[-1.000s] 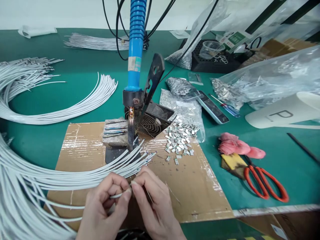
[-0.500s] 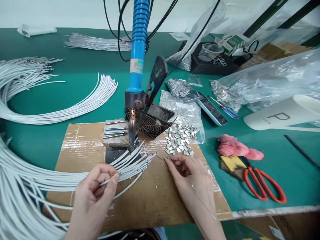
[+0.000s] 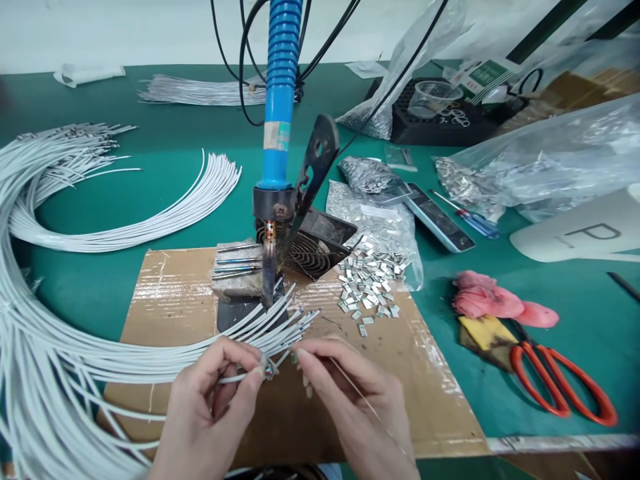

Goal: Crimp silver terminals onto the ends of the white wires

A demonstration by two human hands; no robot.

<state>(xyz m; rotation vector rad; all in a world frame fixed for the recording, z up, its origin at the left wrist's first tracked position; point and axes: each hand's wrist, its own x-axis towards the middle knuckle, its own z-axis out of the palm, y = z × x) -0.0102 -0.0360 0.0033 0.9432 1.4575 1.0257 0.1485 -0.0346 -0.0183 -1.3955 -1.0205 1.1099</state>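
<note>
My left hand (image 3: 215, 400) is closed, pinching the end of a white cable (image 3: 230, 379) between thumb and fingertips. More white cables (image 3: 165, 357) lie fanned out just beyond it. Close by on the right, my right hand (image 3: 345, 393) is closed, with a small silver-and-green rectangular piece (image 3: 294, 358) at its fingertips. A thin solder wire (image 3: 367, 400) runs back across that hand. The two sets of fingertips are almost touching, and the cable's tip is partly hidden. Above the cables stands a blue-handled soldering iron (image 3: 270, 267), tip down.
Loose small rectangular pieces (image 3: 367, 283) lie on the cardboard (image 3: 400, 393) and a plastic bag. Beyond the iron is a small black fan (image 3: 305, 247). Orange-handled scissors (image 3: 545, 383), pink cloth (image 3: 500, 300) and a phone (image 3: 440, 220) are on the right. Coiled cable bundles (image 3: 125, 237) occupy the left.
My right hand has moved left from the pile of small pieces to beside my left hand, bringing one piece along. My left hand has shifted slightly right and down with the cable.
</note>
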